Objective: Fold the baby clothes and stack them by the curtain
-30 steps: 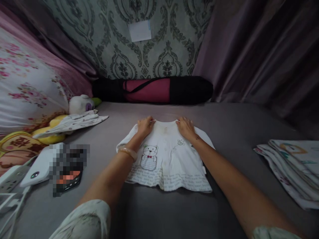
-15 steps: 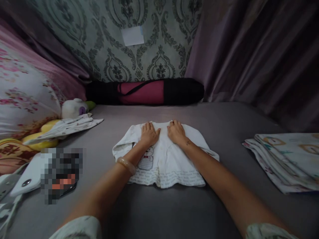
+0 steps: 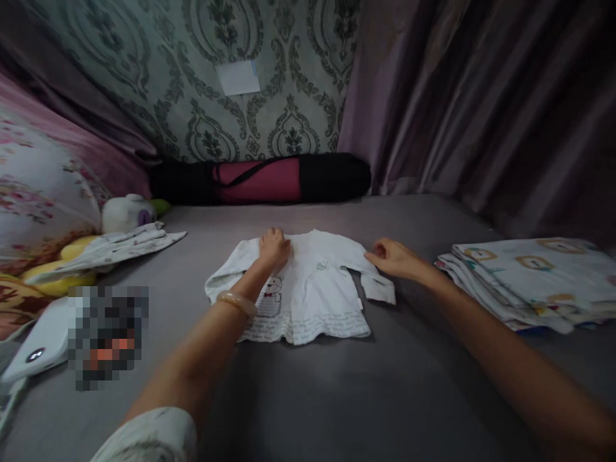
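A small white baby shirt [image 3: 317, 295] lies spread on the grey bed sheet, with a bear print on its front and rows of lettering along the hem. My left hand [image 3: 275, 248] rests at the collar near the left shoulder, its fingers curled onto the cloth. At the outer edge of the right sleeve, my right hand [image 3: 393, 258] has thumb and fingers closed together on the fabric. That sleeve bends downward, its cuff lying apart from the body of the shirt. The left sleeve is partly hidden by my left forearm.
Folded printed cloths [image 3: 529, 276] are stacked at the right. A black and pink long bag [image 3: 260, 179] lies along the wall. On the left are a white device [image 3: 45, 340], a blurred-out item [image 3: 108, 340], a plush toy [image 3: 125, 213] and a patterned cloth [image 3: 115, 250].
My right hand has moved from the collar out to the right sleeve, which now bends downward. My left hand stays near the collar, its fingers more curled. The view has turned slightly right.
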Available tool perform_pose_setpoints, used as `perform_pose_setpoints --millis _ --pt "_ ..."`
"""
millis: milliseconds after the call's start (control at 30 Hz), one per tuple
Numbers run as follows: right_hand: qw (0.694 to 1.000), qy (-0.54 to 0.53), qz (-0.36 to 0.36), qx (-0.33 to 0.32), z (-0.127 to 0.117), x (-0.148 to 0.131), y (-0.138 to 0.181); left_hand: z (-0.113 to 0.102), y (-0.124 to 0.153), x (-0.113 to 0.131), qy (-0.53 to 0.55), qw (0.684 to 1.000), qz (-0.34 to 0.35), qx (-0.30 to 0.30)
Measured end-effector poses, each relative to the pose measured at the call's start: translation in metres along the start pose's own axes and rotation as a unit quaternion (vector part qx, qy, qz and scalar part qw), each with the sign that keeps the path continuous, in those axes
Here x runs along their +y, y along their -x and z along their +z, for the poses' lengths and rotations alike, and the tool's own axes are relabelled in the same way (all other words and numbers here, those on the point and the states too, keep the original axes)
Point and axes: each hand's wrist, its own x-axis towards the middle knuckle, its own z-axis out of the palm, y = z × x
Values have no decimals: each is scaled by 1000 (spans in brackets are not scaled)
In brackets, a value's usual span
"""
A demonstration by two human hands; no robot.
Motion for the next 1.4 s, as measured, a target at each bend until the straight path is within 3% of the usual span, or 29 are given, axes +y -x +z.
perform_pose_setpoints --millis 133,267,400,533,600,667,767,867,933,1033,1167,1300,1400 --pt "997 15 61 -45 1 28 37 10 -2 39 80 988 125 43" --pt "995 13 71 -63 11 20 48 38 -6 80 147 963 225 32" --pt "996 -1 51 -77 16 10 41 62 -7 94 167 951 256 44" --pt "995 2 12 -99 7 9 32 69 -6 91 162 954 249 46" --pt "996 41 -20 -72 -4 9 28 67 -6 90 158 955 247 40" --pt "990 124 -69 17 -16 8 27 64 -4 92 156 956 245 38" --pt "945 266 -139 129 -24 11 28 60 -2 95 164 956 238 41" --pt "918 352 -165 84 -17 27 36 58 1 96 168 957 233 43" --pt "917 370 -144 28 -11 42 44 58 3 96 161 958 235 44" --pt "940 328 -91 -17 -15 60 52 57 5 95 148 956 249 46" --pt "976 212 51 -18 -35 70 41 57 5 95 152 954 252 61" --pt "976 110 187 -34 -35 72 23 60 3 94 175 948 252 80" --pt "970 83 229 -22 -23 69 20 60 2 94 184 947 253 77"
